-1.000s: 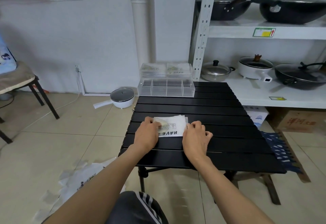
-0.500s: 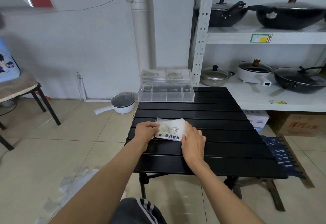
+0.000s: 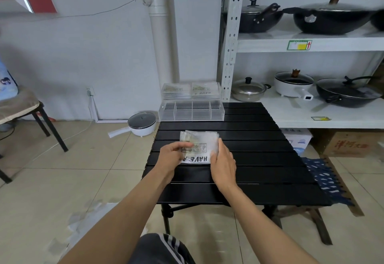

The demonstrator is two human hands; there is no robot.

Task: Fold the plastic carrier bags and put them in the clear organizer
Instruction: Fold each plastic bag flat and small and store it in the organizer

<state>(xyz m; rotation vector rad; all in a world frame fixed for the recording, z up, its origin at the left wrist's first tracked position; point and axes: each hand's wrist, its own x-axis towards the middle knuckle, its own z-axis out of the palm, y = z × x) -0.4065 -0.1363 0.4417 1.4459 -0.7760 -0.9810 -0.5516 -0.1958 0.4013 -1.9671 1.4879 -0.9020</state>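
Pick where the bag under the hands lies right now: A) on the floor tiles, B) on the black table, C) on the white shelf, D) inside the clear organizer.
B: the folded bag lies on the black table, short of the clear organizer, between the left hand and right hand.
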